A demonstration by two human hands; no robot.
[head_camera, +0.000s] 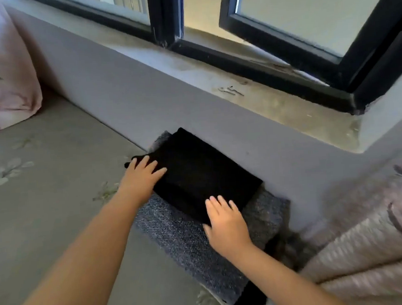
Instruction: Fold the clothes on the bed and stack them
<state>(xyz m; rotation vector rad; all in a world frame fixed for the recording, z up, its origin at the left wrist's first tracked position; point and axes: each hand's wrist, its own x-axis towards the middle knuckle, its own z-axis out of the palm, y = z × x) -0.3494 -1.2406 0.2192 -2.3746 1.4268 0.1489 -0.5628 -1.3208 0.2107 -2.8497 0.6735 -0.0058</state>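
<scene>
Stacking looks nearly done: folded black garment (pixel 204 176) lies atop folded grey knit (pixel 189 243) on the bed (pixel 55 198), left hand (pixel 141 178) at nine o'clock and right hand (pixel 226 226) at five pressing with straight fingers.

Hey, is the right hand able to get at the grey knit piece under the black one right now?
Probably yes. The right hand lies flat on the near end of the folded black garment, and the grey knit garment sticks out bare just beside and below it, with nothing covering that part.

One head-worn view looks forward and down, close over the bed (pixel 52 143), toward the window (pixel 281 27)
</scene>
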